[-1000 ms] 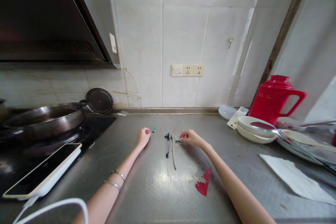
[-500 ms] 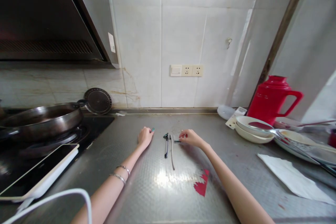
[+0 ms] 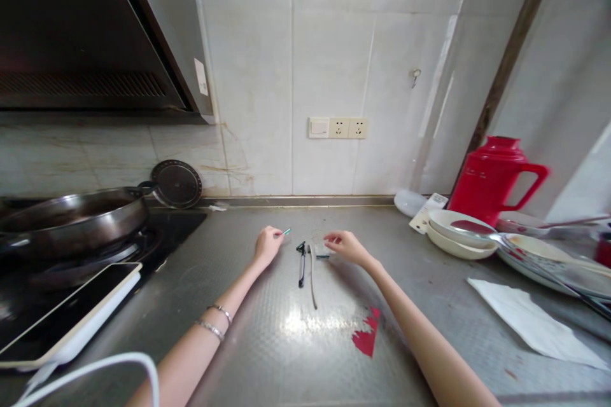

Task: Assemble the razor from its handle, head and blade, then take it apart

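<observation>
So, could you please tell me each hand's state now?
Left hand: closed, holding the green stick.
Right hand: by the clear piece; grip cannot be told.

A pen-like piece (image 3: 302,268) and, just right of it, a strip (image 3: 313,280) lay on the bench (image 3: 252,356) between the left fingers (image 3: 275,233) and the right fingers (image 3: 335,240). A scrap (image 3: 366,335) lay nearer the person. At left, a pan (image 3: 95,222) stood on the stove (image 3: 176,229), behind a phone (image 3: 71,318); at right, bowls (image 3: 458,247) stood before a flask (image 3: 491,181).

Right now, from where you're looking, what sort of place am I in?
Most likely a kitchen: a metal pan sits on a black stove, with a range hood above it.
</observation>
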`<state>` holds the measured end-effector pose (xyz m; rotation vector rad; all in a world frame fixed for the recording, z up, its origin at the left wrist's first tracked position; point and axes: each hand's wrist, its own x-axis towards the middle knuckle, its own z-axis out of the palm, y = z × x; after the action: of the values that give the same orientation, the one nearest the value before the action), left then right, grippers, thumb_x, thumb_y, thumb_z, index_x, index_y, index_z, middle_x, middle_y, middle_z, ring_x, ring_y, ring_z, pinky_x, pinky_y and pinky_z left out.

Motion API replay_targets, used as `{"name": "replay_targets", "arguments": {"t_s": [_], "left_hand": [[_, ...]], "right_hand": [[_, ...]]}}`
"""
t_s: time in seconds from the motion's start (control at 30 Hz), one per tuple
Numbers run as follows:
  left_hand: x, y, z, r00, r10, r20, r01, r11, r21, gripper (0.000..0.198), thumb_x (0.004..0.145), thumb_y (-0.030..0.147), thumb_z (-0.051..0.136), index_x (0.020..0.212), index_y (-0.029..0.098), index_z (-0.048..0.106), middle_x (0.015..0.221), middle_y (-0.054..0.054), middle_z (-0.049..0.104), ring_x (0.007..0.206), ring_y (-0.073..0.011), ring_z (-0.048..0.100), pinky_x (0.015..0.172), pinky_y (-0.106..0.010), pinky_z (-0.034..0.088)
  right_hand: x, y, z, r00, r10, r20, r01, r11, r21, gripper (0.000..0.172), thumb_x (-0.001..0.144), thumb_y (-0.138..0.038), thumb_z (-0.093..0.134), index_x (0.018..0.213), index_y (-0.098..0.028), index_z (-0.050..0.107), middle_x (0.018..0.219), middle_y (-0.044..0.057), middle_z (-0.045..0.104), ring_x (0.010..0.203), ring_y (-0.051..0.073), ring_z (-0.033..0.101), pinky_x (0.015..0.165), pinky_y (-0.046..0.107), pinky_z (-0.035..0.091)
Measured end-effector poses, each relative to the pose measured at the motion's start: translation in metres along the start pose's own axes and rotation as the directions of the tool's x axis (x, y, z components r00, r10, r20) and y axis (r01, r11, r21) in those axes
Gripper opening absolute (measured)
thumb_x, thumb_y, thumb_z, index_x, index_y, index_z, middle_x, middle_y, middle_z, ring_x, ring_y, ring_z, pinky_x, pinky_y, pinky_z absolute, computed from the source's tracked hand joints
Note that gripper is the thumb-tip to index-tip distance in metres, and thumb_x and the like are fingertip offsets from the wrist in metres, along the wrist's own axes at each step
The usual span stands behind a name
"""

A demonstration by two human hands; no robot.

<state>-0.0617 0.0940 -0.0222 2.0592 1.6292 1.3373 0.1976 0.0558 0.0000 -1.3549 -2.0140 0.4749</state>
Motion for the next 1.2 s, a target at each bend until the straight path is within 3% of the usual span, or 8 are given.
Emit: {"name": "replay_targets", "arguments": {"t_s": [0.1,0.27,0.43,0.67,0.8,0.97,1.07,1.2], "left_hand": [[-0.003,0.018,-0.003,0.991,0.133,-0.012,-0.133,0.989,-0.065,0.012,0.074,0.024,0.058,0.075,0.019,0.07,0.078,-0.006,0.063,0.074,-0.0168,0.054,0.072,-0.027,0.039],[-0.018,0.046,-0.008,0.959,0.282,-0.006,-0.28,0.95,-0.137,0.011,0.075,0.025,0.059,0.079,0.021,0.069,0.078,-0.005,0.061,0.08,-0.0171,0.054,0.074,-0.028,0.04],[-0.03,0.058,-0.009,0.911,0.411,0.025,-0.407,0.909,-0.086,0.012,0.078,0.022,0.057,0.084,0.019,0.067,0.08,-0.004,0.06,0.081,-0.0161,0.054,0.074,-0.029,0.042],[-0.038,0.063,-0.005,0.901,0.431,0.049,-0.426,0.9,-0.091,0.011,0.079,0.02,0.056,0.083,0.018,0.065,0.08,-0.005,0.061,0.079,-0.0155,0.054,0.068,-0.026,0.043],[-0.04,0.064,-0.002,0.924,0.374,0.077,-0.361,0.921,-0.148,0.01,0.077,0.02,0.057,0.081,0.017,0.065,0.076,-0.004,0.063,0.076,-0.0147,0.056,0.066,-0.025,0.043],[-0.039,0.07,0.003,0.974,0.135,0.18,-0.07,0.942,-0.327,0.015,0.069,0.021,0.063,0.082,0.014,0.066,0.076,-0.005,0.067,0.071,-0.0151,0.06,0.067,-0.025,0.046],[-0.036,0.073,0.003,0.967,0.046,0.251,0.06,0.916,-0.397,0.018,0.068,0.025,0.063,0.08,0.012,0.068,0.077,-0.007,0.069,0.073,-0.0166,0.062,0.069,-0.026,0.046],[-0.034,0.07,0.003,0.944,0.044,0.328,0.104,0.901,-0.422,0.021,0.07,0.031,0.061,0.073,0.013,0.069,0.075,-0.007,0.07,0.071,-0.0174,0.062,0.068,-0.027,0.046]], "right_hand": [[0.003,-0.004,0.003,0.997,0.066,-0.047,-0.056,0.98,0.189,0.032,0.074,-0.03,0.054,0.097,-0.011,0.066,0.081,0.007,0.067,0.066,0.013,0.057,0.055,0.022,0.045],[0.003,-0.021,0.006,0.987,0.161,-0.004,-0.137,0.857,0.496,0.036,0.071,-0.033,0.06,0.098,-0.011,0.065,0.083,0.008,0.068,0.068,0.014,0.061,0.047,0.019,0.045],[-0.002,-0.035,0.005,0.987,0.148,0.056,-0.153,0.794,0.588,0.035,0.063,-0.035,0.069,0.089,-0.013,0.068,0.075,0.005,0.068,0.067,0.013,0.06,0.048,0.019,0.045],[-0.001,-0.037,0.005,0.987,0.156,0.027,-0.137,0.758,0.638,0.025,0.059,-0.034,0.07,0.072,-0.012,0.069,0.062,0.001,0.063,0.054,0.009,0.053,0.048,0.02,0.044],[0.0,-0.036,0.006,0.989,0.15,0.017,-0.126,0.764,0.632,0.025,0.059,-0.034,0.07,0.071,-0.012,0.069,0.061,0.001,0.063,0.053,0.009,0.052,0.049,0.02,0.044],[0.001,-0.035,0.007,0.993,0.113,-0.021,-0.08,0.809,0.582,0.025,0.06,-0.035,0.068,0.07,-0.012,0.069,0.059,0.001,0.062,0.051,0.009,0.051,0.047,0.02,0.043],[0.002,-0.035,0.008,0.999,0.044,-0.023,-0.025,0.844,0.536,0.025,0.063,-0.036,0.066,0.07,-0.012,0.069,0.059,0.002,0.063,0.052,0.01,0.053,0.048,0.021,0.044],[-0.001,-0.038,0.01,1.0,-0.016,0.014,0.008,0.884,0.468,0.025,0.066,-0.036,0.063,0.073,-0.013,0.07,0.063,0.004,0.065,0.056,0.012,0.056,0.05,0.022,0.046]]}}
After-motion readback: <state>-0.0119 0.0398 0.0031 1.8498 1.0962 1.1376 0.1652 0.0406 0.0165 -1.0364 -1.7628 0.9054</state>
